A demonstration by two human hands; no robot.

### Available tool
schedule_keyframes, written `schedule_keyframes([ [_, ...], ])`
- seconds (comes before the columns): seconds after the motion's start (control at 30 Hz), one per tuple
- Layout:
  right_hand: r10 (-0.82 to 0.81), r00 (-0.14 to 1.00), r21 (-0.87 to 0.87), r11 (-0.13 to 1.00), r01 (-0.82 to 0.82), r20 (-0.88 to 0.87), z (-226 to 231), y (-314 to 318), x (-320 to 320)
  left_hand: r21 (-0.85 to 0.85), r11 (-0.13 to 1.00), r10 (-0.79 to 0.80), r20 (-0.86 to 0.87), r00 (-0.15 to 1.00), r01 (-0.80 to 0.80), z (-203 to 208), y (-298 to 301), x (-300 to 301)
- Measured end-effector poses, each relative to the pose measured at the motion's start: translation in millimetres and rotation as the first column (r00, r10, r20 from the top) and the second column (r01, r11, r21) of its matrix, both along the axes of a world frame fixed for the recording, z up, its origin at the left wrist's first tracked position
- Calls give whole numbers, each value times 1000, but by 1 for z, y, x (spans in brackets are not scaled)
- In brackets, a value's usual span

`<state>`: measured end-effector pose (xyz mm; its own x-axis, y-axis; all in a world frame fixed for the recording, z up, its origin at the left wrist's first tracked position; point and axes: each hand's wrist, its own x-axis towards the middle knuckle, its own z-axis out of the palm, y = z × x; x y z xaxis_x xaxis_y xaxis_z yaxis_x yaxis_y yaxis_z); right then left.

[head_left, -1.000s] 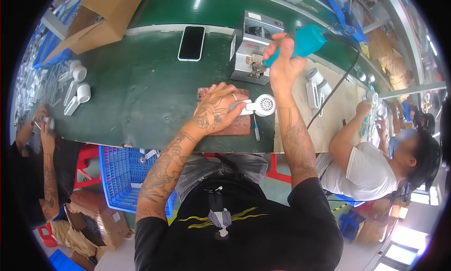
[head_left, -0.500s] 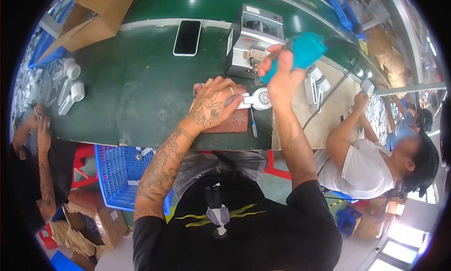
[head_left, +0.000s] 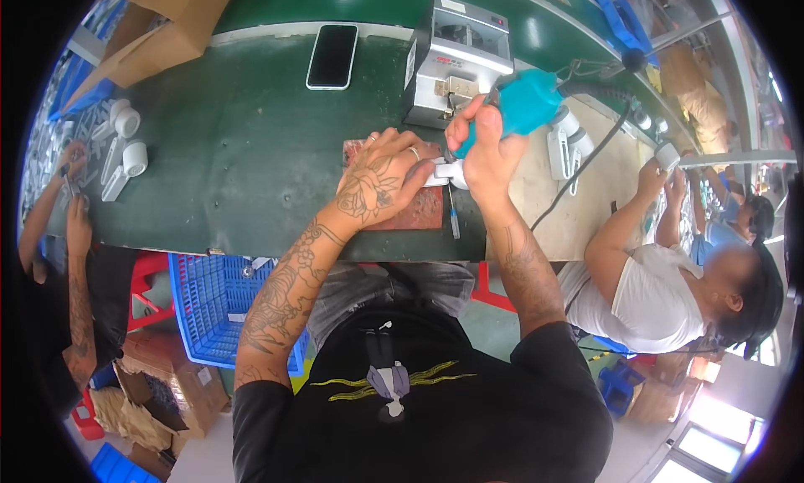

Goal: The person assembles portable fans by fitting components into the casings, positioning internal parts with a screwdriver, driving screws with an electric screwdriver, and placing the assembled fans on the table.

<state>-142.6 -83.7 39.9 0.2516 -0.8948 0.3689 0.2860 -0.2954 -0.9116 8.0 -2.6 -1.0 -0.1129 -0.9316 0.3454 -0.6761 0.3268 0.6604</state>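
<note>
Under my left hand [head_left: 385, 177] a white handheld fan [head_left: 452, 173] lies on a reddish-brown pad [head_left: 410, 215]; the fingers close over its handle and press it down. My right hand [head_left: 492, 152] is wrapped round a teal electric screwdriver [head_left: 529, 102], tilted with its tip end down toward the fan. That tip and most of the round fan head are hidden behind the right hand. Just below the fan, a small screwdriver with a light blue handle [head_left: 454, 223] lies by the pad's right edge.
Behind my hands stands a grey screw feeder [head_left: 461, 56], with a phone [head_left: 332, 57] to its left. White fans lie at left [head_left: 126, 169] and right [head_left: 561, 144]. A black cord [head_left: 578, 177] crosses the cardboard sheet. Co-workers sit on both sides; a blue basket [head_left: 218, 307] stands below the table edge.
My right hand has brought the teal electric screwdriver down and left, over the fan head, which it now mostly covers. My left hand stays on the fan's handle.
</note>
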Motion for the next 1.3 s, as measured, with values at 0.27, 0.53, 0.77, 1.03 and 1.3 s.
schedule_keyframes([
  [0.27,-33,999,14,999,33,-30,1,-1,0,0,1000,3,20,1000,-3,1,-1,1],
  [0.53,-162,986,-99,981,166,45,29,-41,10,-11,1000,-2,-1,1000,2,0,1,2],
  [0.77,-118,993,-225,967,119,18,8,-62,16,17,1000,-10,-14,1000,10,2,0,-1],
  [1.03,-110,991,-36,994,107,-74,35,-12,1,23,1000,17,-24,1000,-16,5,3,1],
  [1.3,11,1000,-2,1000,-11,0,16,19,-21,27,1000,15,-8,1000,-15,3,2,1],
])
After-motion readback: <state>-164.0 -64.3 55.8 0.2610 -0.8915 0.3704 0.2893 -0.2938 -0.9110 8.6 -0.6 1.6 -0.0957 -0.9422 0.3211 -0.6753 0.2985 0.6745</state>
